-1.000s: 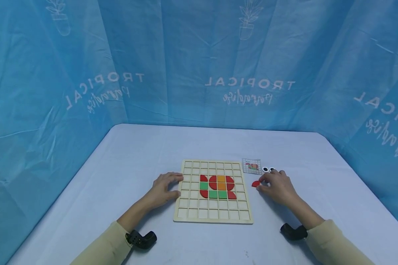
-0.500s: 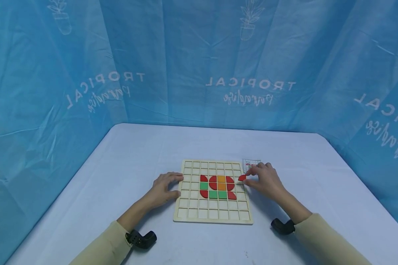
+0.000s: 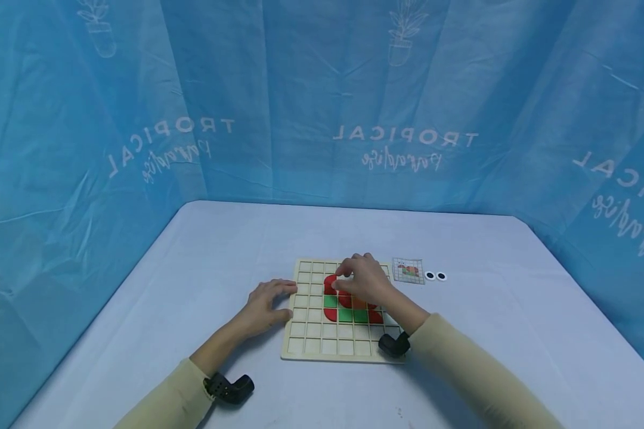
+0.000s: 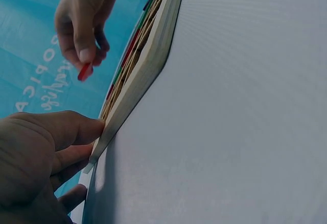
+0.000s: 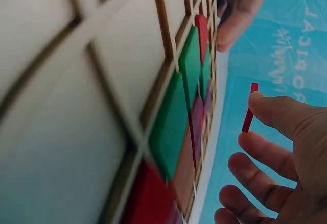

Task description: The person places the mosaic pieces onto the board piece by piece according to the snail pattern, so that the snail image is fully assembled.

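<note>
My right hand (image 3: 366, 277) pinches a red curved puzzle piece (image 5: 248, 119) between thumb and index finger. It hovers above the upper left of the coloured pattern on the wooden grid board (image 3: 311, 345). In the left wrist view this red piece shows edge-on, clear of the board. Red, green and orange tiles sit in the board's cells, such as a green tile (image 3: 345, 315); my right hand hides part of them. At the board's left edge, my left hand (image 3: 265, 304) touches the rim with thumb and fingertips, the fingers relaxed.
A small pattern card (image 3: 409, 271) lies by the board's upper right corner. Beside it are two white discs with black centres, like eyes (image 3: 435, 276). Blue curtain (image 3: 322, 119) hangs behind the white-covered table (image 3: 236, 238).
My right hand has carried the red piece leftward from the table right of the board to over the pattern's upper left. The left hand has stayed at the board's edge.
</note>
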Demonstrator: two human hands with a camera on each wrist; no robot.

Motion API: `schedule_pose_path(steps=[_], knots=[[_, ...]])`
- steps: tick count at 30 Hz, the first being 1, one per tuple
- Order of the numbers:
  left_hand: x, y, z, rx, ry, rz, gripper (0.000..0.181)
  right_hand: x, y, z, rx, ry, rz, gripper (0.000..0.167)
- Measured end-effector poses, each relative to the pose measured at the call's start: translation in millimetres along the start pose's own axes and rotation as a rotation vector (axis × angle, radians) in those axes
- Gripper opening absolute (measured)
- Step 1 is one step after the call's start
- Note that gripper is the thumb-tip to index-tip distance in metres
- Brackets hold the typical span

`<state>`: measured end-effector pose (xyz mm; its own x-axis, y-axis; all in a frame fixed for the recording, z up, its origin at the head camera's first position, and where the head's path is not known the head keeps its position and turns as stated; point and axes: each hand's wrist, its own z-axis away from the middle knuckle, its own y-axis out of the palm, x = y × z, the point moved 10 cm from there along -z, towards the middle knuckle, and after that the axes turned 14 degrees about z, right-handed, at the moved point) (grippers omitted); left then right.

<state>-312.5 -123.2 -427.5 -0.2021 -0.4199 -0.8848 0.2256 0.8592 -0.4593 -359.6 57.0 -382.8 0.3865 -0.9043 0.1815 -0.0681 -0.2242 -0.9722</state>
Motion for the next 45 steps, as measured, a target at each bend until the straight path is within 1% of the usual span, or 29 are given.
schedule_pose_path(steps=[2,5,9,14,18,21,28,33,40,45], knots=[[0.0,0.1,0.8,0.004,-0.003,0.004,0.05,6,7,-4.6,0.024,-0.004,-0.003,0.025],[1.0,0.4,1.0,0.011,-0.009,0.003,0.05,15,15,-9.5,0.056,-0.012,0.02,0.027],[1.6,0.4,0.4,0.011,-0.01,-0.006,0.049,25,20,-13.7,0.068,-0.035,0.063,0.026],[1.3,0.9,0.1,0.012,-0.013,-0.008,0.049,32,25,-14.0,0.078,-0.06,0.122,0.025],[0.9,0.8,-0.3,0.012,-0.014,-0.009,0.049,32,27,-13.2,0.07,-0.064,0.153,0.023],[0.4,0.5,-1.1,0.009,-0.011,-0.011,0.05,29,27,-12.4,0.059,-0.056,0.154,0.023],[2.0,0.4,-1.9,0.003,-0.015,-0.016,0.05,28,28,-11.2,0.048,-0.066,0.126,0.026],[2.4,1.2,-1.5,0.004,-0.021,-0.014,0.05,28,29,-9.6,0.049,-0.069,0.132,0.026],[2.7,1.2,-1.7,0.007,-0.018,-0.015,0.05,29,27,-8.0,0.027,-0.089,0.133,0.027],[3.6,1.7,-1.4,0.007,-0.027,-0.006,0.05,29,25,-7.6,0.038,-0.093,0.124,0.028]])
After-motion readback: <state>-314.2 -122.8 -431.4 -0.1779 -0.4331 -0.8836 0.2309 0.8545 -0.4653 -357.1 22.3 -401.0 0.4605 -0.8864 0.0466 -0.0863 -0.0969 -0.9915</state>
